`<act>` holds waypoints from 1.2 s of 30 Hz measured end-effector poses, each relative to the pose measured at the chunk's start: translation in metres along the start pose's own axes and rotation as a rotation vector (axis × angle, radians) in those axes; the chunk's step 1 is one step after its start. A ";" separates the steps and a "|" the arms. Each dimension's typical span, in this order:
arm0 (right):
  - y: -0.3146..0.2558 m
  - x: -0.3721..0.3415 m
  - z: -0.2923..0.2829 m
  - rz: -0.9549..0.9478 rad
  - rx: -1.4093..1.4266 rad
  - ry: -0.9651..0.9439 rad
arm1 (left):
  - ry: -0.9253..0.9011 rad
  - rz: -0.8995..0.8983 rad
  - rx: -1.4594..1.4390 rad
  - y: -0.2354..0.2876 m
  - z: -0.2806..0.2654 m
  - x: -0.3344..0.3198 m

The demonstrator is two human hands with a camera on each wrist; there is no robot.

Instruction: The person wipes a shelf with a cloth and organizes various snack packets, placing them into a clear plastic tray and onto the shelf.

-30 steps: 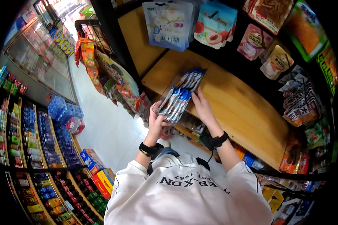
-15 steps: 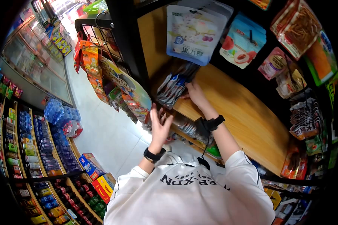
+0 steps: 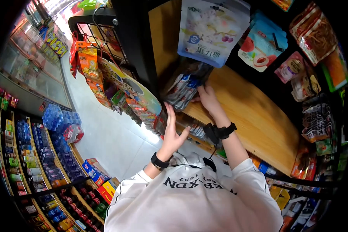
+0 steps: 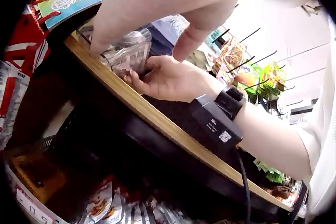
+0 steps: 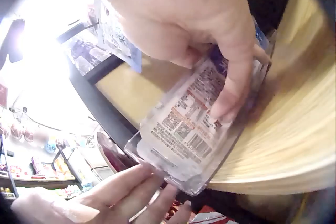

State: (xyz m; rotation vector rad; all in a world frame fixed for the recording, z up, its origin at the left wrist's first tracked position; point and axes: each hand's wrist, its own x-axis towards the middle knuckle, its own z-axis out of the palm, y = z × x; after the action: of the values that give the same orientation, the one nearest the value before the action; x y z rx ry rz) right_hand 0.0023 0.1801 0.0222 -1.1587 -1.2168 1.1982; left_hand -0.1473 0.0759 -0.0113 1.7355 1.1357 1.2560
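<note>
Frame centre: right hand [image 3: 208,99] gripping clear box [image 5: 181,129]; left hand [image 3: 171,137], fingers straight, at its end; best kept level along shelf [image 3: 255,123].

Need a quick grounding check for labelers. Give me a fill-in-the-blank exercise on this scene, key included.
1. The clear box is on a shelf made of ____.
2. In the right wrist view, the hand at the box's lower end is the person's ____ one.
3. The year printed on the white shirt is ____.
Missing words: wood; left; 1987.
</note>
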 end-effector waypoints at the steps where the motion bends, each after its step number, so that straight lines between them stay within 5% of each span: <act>1: 0.001 0.001 -0.001 0.028 -0.001 -0.015 | -0.006 -0.014 -0.028 -0.002 0.000 0.001; 28: -0.002 0.004 -0.003 0.084 -0.182 0.064 | -0.064 -0.028 -0.186 -0.007 0.006 0.001; 36: -0.016 0.005 -0.005 -0.106 -0.295 0.183 | -0.049 0.052 -0.336 0.009 0.012 0.008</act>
State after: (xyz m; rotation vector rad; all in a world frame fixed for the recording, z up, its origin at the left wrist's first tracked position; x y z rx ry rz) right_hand 0.0080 0.1844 0.0387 -1.3699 -1.3250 0.8324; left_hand -0.1319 0.0791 -0.0037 1.5412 0.8020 1.3414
